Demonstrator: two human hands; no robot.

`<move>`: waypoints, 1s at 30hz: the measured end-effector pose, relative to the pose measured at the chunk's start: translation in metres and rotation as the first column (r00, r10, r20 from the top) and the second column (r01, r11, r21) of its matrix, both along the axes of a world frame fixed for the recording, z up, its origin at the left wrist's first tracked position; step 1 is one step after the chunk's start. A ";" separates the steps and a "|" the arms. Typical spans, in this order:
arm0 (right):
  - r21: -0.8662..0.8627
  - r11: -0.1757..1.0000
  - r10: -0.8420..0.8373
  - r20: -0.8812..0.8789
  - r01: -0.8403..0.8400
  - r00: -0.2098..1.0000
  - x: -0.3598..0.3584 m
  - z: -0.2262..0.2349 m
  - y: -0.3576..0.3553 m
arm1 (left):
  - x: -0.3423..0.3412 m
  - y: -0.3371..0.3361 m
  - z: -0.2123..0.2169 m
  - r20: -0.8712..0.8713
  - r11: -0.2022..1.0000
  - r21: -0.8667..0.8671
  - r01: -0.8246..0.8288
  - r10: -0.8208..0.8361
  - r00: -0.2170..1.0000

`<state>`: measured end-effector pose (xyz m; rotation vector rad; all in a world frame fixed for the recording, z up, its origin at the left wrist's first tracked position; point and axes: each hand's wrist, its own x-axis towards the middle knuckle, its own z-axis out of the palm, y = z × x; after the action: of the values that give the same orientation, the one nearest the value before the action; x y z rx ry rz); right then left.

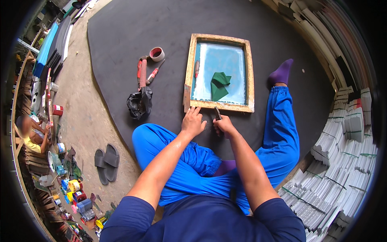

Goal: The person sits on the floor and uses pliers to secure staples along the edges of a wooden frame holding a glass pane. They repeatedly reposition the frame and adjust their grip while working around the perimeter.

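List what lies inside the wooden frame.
Inside the wooden frame, a crumpled green cloth and a slim red tool lie on a blue-and-white panel. The patch of panel beneath the cloth is covered and cannot be seen.

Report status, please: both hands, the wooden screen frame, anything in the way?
Left hand at near edge of wooden screen frame; right hand gripping dark tool. Frame flat on dark mat. Possibly in the way: green cloth inside frame.

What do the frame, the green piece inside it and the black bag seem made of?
Frame: probably worn, dull wood, from its patchy surface. Green piece: likely matte cloth, given its folds. Bag: apparently slightly shiny plastic, by its crinkles.
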<state>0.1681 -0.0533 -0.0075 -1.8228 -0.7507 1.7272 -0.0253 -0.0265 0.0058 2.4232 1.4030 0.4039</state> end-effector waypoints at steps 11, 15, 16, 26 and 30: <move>0.057 0.973 0.231 -0.214 -0.224 0.949 0.002 0.019 -0.017 | -0.007 0.002 0.014 0.208 1.000 0.012 0.014 -0.016 0.978; 0.034 0.934 0.356 -0.168 -0.356 0.919 -0.007 0.018 -0.023 | -0.011 0.002 0.002 0.194 0.995 0.094 0.024 -0.042 0.980; 0.020 0.925 0.378 -0.158 -0.380 0.912 -0.009 0.017 -0.023 | -0.014 0.000 -0.004 0.177 0.998 0.066 0.008 -0.019 0.984; -0.061 0.941 0.329 -0.087 -0.334 0.940 0.008 0.017 -0.007 | -0.018 -0.004 0.006 -0.216 0.931 -0.309 -0.196 0.132 0.967; -0.052 0.976 0.214 0.067 -0.211 0.974 -0.005 0.035 0.004 | -0.019 -0.010 0.012 -0.274 0.923 -0.343 -0.175 0.080 0.958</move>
<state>0.1627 -0.0488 0.0277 -1.9026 -0.9754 1.8313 -0.0445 -0.0365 0.0181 2.1378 1.5851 -0.1427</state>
